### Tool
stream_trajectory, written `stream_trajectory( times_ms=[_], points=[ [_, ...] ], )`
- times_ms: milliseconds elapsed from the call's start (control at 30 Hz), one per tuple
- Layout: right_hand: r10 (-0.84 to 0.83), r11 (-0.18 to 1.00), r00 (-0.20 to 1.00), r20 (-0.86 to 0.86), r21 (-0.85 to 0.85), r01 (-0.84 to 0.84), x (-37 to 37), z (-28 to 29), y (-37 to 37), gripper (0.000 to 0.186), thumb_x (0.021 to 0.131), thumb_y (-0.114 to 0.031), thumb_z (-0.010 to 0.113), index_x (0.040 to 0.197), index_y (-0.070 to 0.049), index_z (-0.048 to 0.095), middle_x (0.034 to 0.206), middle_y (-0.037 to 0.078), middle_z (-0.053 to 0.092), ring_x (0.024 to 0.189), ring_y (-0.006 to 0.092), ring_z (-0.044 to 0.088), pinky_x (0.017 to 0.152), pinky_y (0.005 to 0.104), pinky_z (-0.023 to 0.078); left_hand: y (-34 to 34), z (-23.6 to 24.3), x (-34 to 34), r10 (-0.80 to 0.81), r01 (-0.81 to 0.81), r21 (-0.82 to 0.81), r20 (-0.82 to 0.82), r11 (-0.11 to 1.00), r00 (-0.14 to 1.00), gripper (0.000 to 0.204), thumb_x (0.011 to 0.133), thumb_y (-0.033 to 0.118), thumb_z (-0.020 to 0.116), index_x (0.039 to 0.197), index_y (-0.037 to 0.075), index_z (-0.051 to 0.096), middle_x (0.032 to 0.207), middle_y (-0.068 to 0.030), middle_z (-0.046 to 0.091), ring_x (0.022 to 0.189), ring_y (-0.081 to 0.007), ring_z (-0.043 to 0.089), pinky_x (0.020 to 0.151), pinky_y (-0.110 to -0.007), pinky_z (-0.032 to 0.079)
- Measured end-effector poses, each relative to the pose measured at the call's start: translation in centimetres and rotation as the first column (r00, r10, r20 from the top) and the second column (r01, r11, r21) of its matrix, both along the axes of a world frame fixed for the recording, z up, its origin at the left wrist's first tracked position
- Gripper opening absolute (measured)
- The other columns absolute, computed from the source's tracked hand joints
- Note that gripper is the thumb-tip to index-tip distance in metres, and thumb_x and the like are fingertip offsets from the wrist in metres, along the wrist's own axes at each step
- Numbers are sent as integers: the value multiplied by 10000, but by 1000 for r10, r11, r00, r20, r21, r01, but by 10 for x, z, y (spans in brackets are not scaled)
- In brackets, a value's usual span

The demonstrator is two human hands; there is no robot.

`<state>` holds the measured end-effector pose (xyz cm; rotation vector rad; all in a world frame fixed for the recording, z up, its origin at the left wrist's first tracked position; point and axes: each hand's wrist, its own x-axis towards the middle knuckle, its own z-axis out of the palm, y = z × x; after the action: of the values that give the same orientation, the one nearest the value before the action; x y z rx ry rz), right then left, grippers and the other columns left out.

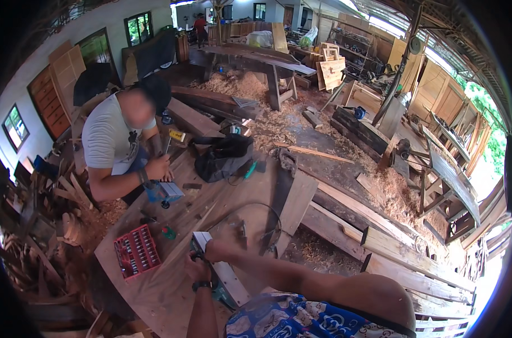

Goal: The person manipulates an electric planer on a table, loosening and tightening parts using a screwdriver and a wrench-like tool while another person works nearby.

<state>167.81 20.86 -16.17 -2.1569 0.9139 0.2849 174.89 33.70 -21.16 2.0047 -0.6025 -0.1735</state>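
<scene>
A green electric planer (222, 293) lies on the wooden work table (132, 298) below me, its silver sole (232, 281) turned up. My left hand (198, 266) has its fingers curled round the front end of the planer. My right hand (216, 252) is closed at that same end, over the silver plate; what its fingertips touch is too small to make out. Left of my hands are a red case of bits (137, 253) and a small green bottle (168, 232). A black cord loops across the table behind the planer.
A co-worker (112, 141) at the table's left handles a blue-bodied tool (163, 192). A black bag (222, 155) lies at the table's back. Planks (413, 259) are on the right, scrap wood on the left, shavings on the floor. A person in red (201, 28) stands far back.
</scene>
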Motion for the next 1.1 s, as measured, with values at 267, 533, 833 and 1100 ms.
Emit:
stream_trajectory(
  times_ms=[267, 533, 833, 1100],
  points=[
    [-64, 984, 997, 30, 168, 58, -19, -3, 1, 548, 804, -516, 713, 1129, -80, 780, 1090, 194, 750, 929, 332, 735, 828, 457, 575, -2, 3, -3, 28, -29, 56, 23, 998, 999, 261, 824, -7, 592, 1075, -3, 665, 1077, -221, 716, 1048, -413, 681, 928, -489, 519],
    [-78, 997, 996, 53, -12, 79, 3, -23, -3, 499, 790, -333, 671, 1122, 35, 729, 1128, 281, 722, 1108, 403, 704, 910, 474, 584, -6, 0, -4, 15, -14, 69, -8, 997, 1000, 255, 823, 2, 611, 1071, 2, 672, 1070, -215, 721, 1035, -405, 689, 920, -496, 525],
    [-82, 992, 997, 4, -97, 82, 7, 5, -2, 543, 788, -367, 663, 1143, 38, 726, 1160, 269, 718, 1072, 422, 709, 908, 492, 582, -4, 2, -6, 27, -28, 21, 28, 999, 999, 223, 819, 15, 620, 1037, 7, 665, 1029, -211, 726, 981, -410, 698, 873, -503, 530],
    [-39, 995, 998, -49, -89, 35, 1, 41, 13, 546, 803, -409, 650, 1158, -4, 736, 1161, 247, 726, 1079, 411, 712, 912, 487, 581, -2, 0, -1, 56, -56, 26, -3, 998, 998, 224, 804, 20, 590, 1008, -3, 680, 1012, -220, 726, 978, -412, 696, 880, -499, 525]
  ],
)
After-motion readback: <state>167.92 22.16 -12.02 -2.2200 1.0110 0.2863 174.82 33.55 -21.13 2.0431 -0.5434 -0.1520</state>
